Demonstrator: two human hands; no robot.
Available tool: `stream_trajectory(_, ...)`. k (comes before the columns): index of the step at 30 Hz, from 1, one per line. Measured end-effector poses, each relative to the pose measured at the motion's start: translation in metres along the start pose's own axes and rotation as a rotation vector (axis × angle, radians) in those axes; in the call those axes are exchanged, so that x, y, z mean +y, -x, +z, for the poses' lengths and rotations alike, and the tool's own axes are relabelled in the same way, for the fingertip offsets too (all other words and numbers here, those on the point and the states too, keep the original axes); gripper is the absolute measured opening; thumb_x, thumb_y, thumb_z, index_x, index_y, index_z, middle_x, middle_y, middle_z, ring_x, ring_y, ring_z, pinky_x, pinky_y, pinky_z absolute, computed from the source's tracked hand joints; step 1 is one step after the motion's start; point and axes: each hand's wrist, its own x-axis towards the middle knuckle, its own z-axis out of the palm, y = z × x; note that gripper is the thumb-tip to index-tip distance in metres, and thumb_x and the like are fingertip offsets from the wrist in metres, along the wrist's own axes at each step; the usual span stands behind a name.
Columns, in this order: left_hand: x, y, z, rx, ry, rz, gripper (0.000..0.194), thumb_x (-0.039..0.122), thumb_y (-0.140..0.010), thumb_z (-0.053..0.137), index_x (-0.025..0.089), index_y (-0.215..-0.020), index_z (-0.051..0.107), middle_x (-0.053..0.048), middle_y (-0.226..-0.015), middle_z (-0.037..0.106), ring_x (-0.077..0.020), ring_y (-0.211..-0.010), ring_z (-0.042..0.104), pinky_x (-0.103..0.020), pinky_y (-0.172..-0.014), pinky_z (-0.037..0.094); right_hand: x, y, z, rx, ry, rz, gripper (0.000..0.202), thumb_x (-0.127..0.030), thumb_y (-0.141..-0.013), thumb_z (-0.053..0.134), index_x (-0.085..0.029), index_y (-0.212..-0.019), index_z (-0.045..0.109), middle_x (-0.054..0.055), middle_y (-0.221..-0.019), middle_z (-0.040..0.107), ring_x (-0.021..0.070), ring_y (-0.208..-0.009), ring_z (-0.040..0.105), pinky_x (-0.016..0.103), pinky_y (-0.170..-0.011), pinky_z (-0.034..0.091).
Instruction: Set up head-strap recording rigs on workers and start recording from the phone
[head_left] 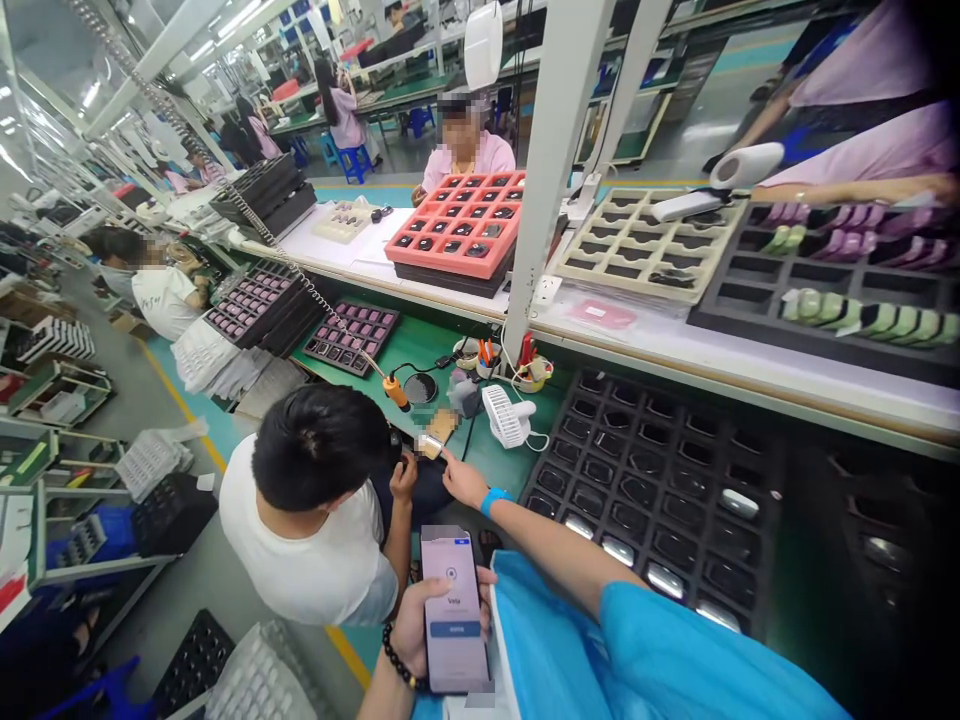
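My left hand (409, 627), with a black bead bracelet on the wrist, holds a smartphone (452, 640) upright, its lit screen towards me. Its thumb lies over the phone's left edge, and fingertips show at the right edge. My right hand (466, 483), with a blue wristband, reaches forward with the index finger stretched out; its other fingers are partly hidden. The fingertip is close to a small pale, card-like piece (430, 447) at the bench edge; I cannot tell whether they touch. A seated person in a white shirt (300, 540) has a hand raised beside that piece.
A black tray of dark glossy pieces (637, 490) lies to the right on the green bench (442, 340). Nearby are a small white fan (506, 415) and an orange-handled tool (395, 393). Red (457, 262) and cream (637, 290) trays stand on the raised shelf, near a pale post (559, 150).
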Motion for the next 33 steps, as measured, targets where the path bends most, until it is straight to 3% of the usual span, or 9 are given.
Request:
stream_trajectory(8,-0.005,-0.003,-0.009,0.14,0.093,0.04,0.049,0.035,-0.084,0.054,0.002,-0.118,0.066,-0.015,-0.097,0.066,-0.0167,-0.078,0.06,-0.03,-0.075,0.045,0.003,-0.021,0.007,-0.032,0.092,0.027,0.069,-0.019,-0.092,0.044,-0.013,-0.155,0.016,0.019,-0.123,0.064,0.028,-0.109,0.063,0.036,-0.089,0.045)
stream_trajectory(17,-0.004,-0.003,-0.008,0.182,0.166,0.038,0.046,0.035,-0.083,0.059,0.003,-0.115,0.067,-0.013,-0.096,0.066,-0.0164,-0.077,0.061,-0.029,-0.074,0.044,0.001,-0.041,0.012,-0.067,0.193,0.039,0.054,-0.031,-0.099,0.047,-0.013,-0.148,0.035,0.014,-0.113,0.066,0.0246,-0.103,0.065,0.045,-0.094,0.049)
stream_trajectory(28,-0.003,-0.003,-0.013,0.186,0.172,0.068,0.046,0.034,-0.088,0.053,0.002,-0.118,0.065,-0.013,-0.096,0.066,-0.0167,-0.079,0.06,-0.03,-0.075,0.046,0.004,-0.039,0.015,-0.067,0.218,0.013,0.07,-0.019,-0.092,0.046,-0.016,-0.156,0.017,0.018,-0.116,0.067,0.0288,-0.104,0.066,0.043,-0.089,0.05)
stream_trajectory(33,0.005,-0.001,-0.027,0.33,0.223,0.088,0.045,0.032,-0.087,0.055,0.002,-0.119,0.063,-0.012,-0.096,0.066,-0.0162,-0.077,0.059,-0.031,-0.074,0.046,0.006,-0.027,0.009,-0.051,0.187,-0.026,0.074,-0.016,-0.088,0.045,-0.015,-0.156,0.017,0.02,-0.122,0.064,0.0291,-0.11,0.063,0.037,-0.089,0.048)
